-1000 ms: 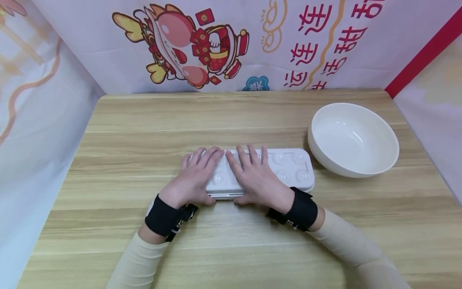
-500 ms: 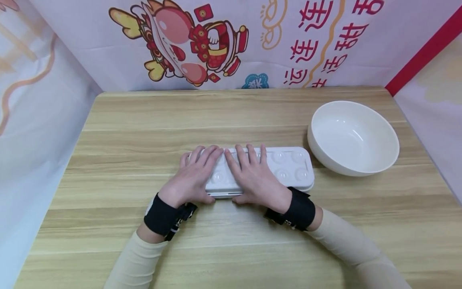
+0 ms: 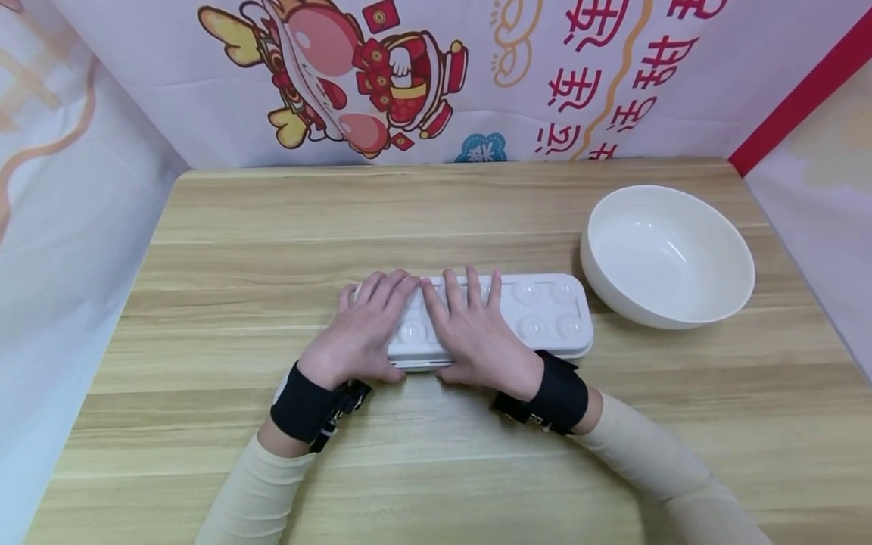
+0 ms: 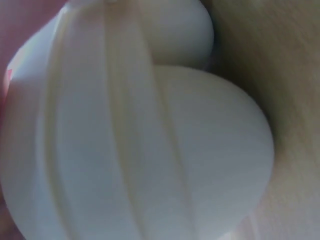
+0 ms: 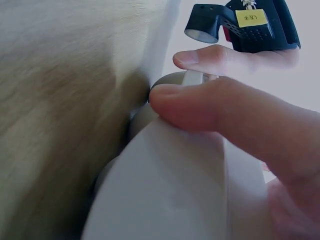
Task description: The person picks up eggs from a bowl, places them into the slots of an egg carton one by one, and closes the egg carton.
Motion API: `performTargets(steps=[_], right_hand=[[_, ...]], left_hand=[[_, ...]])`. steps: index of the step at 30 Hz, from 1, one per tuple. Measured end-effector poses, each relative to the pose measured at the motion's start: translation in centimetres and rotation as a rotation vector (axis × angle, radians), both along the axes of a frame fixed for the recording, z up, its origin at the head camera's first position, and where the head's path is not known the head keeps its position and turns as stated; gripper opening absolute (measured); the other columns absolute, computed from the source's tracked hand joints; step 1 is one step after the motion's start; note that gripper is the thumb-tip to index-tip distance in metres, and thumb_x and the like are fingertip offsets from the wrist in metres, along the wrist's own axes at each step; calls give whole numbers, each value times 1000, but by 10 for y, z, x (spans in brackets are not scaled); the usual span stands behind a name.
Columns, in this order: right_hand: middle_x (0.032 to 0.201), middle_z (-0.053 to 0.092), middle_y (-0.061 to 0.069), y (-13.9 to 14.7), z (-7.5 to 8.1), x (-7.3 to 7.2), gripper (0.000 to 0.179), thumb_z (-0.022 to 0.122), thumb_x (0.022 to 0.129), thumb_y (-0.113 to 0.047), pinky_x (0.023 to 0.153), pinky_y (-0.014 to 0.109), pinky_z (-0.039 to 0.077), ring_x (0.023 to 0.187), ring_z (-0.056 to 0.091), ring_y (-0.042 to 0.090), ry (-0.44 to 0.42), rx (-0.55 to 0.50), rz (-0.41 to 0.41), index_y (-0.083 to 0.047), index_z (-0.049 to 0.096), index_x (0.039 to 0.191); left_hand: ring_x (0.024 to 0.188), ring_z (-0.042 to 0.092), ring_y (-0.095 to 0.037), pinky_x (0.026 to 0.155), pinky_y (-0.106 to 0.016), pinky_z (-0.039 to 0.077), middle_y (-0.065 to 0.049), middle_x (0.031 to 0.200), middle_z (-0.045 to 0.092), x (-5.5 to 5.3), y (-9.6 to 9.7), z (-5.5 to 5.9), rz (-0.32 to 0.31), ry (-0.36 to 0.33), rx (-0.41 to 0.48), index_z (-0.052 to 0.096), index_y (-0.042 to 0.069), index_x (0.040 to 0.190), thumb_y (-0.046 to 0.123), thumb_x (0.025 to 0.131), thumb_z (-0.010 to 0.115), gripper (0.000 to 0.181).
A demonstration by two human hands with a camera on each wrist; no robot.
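Observation:
A closed white egg box, with rows of round domes on its lid, lies lengthwise across the middle of the table. Over its left part my left hand spreads its fingers to the far edge, thumb at the near rim. Close beside it, my right hand grips the middle the same way. In the right wrist view, the right thumb presses the rim near a small tab, and the left thumb lies just beyond. Rounded cups of the egg box fill the left wrist view. Its contents are hidden.
A large white bowl stands close to the right end of the egg box. The wooden table ends at a printed cloth backdrop. Black camera straps are on both wrists.
Both hands keep their hold on the egg box, which stays closed. The head view has shifted slightly, so the backdrop and bowl appear a little higher.

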State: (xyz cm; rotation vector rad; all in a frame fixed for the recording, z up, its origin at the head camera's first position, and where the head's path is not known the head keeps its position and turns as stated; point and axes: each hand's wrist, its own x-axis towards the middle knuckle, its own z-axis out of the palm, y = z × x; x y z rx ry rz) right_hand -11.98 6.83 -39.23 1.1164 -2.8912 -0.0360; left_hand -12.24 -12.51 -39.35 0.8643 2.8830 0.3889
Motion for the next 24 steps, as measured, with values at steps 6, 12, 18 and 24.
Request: performTargets(steps=[6, 12, 18, 24], right_hand=[[140, 29, 34, -6, 2, -1, 113, 76, 59, -51, 93, 78, 21, 124, 22, 58, -59, 33, -41, 1, 19, 142], [142, 26, 33, -9, 3, 0, 114, 77, 60, -48, 95, 78, 20, 126, 18, 58, -80, 89, -82, 1, 17, 143], [141, 27, 34, -8, 4, 0, 114, 77, 59, -49, 95, 77, 21, 127, 18, 58, -75, 85, -75, 1, 18, 143], [141, 27, 33, -7, 4, 1, 115, 78, 59, -51, 96, 76, 22, 127, 19, 57, -77, 75, -80, 0, 18, 143]], left_hand=[[125, 27, -34, 95, -62, 26, -14, 141, 33, -2, 0, -2, -5, 36, -11, 22, 12, 140, 37, 42, 84, 118], [122, 30, -34, 93, -62, 27, -14, 138, 35, -5, 1, -6, -3, 78, -9, 25, 14, 138, 37, 41, 82, 115], [122, 30, -33, 93, -61, 27, -13, 137, 35, -4, 1, -5, 4, 81, -9, 25, 15, 138, 37, 40, 81, 115], [123, 28, -34, 95, -62, 26, -13, 139, 34, -5, 0, -5, 9, 51, -5, 24, 16, 138, 36, 40, 82, 116]])
